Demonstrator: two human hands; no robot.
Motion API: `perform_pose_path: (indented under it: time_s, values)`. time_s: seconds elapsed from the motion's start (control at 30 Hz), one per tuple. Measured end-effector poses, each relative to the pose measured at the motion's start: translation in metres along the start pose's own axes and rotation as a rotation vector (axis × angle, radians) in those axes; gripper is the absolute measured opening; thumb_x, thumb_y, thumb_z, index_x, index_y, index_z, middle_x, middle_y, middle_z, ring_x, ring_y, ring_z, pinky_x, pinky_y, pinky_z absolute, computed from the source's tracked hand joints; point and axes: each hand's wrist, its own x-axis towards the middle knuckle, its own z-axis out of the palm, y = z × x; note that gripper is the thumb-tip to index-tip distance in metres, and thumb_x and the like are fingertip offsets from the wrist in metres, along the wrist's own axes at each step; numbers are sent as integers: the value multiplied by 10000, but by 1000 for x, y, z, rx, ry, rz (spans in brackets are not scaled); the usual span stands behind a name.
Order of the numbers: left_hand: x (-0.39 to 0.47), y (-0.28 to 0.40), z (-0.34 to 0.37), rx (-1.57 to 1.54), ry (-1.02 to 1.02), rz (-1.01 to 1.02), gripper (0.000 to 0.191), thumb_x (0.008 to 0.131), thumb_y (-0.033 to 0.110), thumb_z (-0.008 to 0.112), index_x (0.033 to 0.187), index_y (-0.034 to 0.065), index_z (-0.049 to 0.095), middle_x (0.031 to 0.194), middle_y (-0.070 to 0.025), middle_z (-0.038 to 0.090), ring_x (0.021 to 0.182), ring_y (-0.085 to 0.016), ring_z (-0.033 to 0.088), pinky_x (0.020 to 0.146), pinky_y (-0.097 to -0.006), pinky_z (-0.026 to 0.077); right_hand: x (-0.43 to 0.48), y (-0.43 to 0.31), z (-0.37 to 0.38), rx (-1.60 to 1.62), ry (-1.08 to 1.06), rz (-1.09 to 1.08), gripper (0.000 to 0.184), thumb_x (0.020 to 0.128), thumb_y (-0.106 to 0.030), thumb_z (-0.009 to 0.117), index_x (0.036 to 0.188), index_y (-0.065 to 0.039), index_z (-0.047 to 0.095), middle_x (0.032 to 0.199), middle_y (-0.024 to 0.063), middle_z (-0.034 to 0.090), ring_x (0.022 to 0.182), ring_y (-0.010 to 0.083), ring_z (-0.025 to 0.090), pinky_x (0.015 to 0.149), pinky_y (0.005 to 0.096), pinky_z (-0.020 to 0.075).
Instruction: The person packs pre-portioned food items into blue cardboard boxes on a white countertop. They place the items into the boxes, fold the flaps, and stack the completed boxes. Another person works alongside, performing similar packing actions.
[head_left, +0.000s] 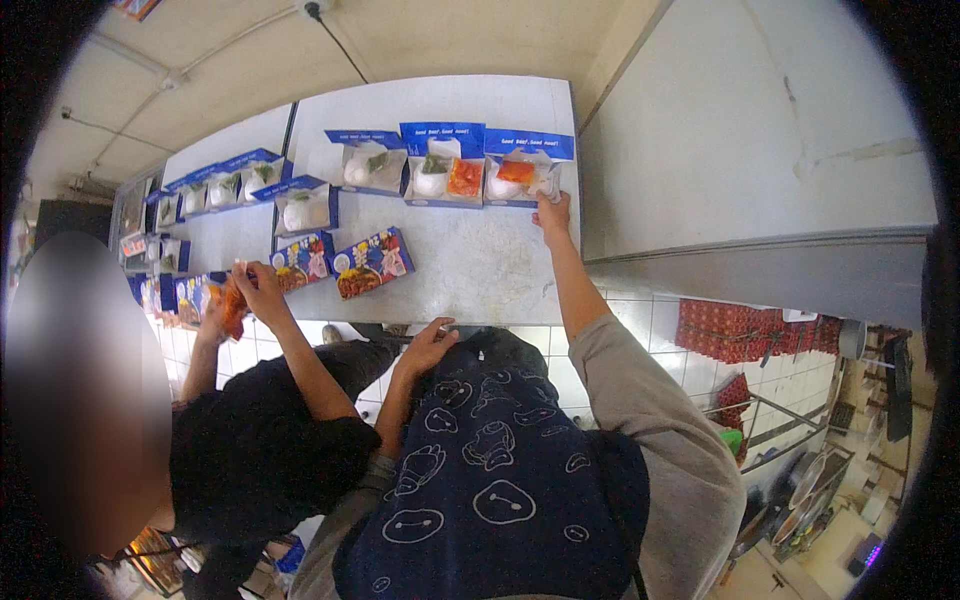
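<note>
My right hand (553, 213) is at the front right corner of an open blue and white food box (511, 202), touching a whitish packet (546, 185) in it; its fingertips are partly hidden. That box also holds a wrapped white ball, probably rice (504, 187), and an orange-red sachet (516, 172). Left of it, a second open box (444, 202) has a white ball, a green sachet (433, 163) and an orange-red sachet (465, 178). My left hand (433, 345) rests by the table's front edge, fingers apart, with nothing visible in it.
More open boxes (306, 217) and closed printed boxes (373, 262) stand on the white table (487, 259). At the left a co-worker's hands (255, 294) hold orange-red sachets (234, 307). A grey-edged white panel (757, 259) borders the right side. Red patterned packs (750, 330) lie beyond.
</note>
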Motion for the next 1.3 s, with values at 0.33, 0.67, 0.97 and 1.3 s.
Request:
perform_pose_path:
  time_s: [0.33,0.67,0.97,1.3]
  values:
    - [17,15,3,-166,104,-21,438,972,306,639,1336,77,556,1008,-140,678,921,-211,650,821,-361,518,0,79,-54,-87,55,-300,575,787,-45,636,1332,27,469,931,149,658,674,205,657,591,330,541]
    - [62,93,37,92,520,562,945,766,170,850,1500,65,264,1268,-192,545,1076,-258,602,888,-376,539,-133,94,-111,-639,151,-478,1042,715,-345,878,1490,41,298,1200,277,542,1147,399,530,1011,483,415]
    - [108,132,32,-95,679,470,715,779,21,713,1423,63,404,1215,-242,614,1036,-283,667,836,-377,568,-96,22,-88,-231,-10,-731,772,822,-55,731,1503,-58,367,1187,202,604,1059,294,606,869,376,515]
    - [84,79,7,202,339,697,612,731,-99,606,1312,77,528,1318,-175,590,1198,-355,599,931,-405,525,-80,44,-144,-555,-492,-1136,638,712,89,596,1310,-126,535,1332,157,547,1202,371,531,1034,461,440]
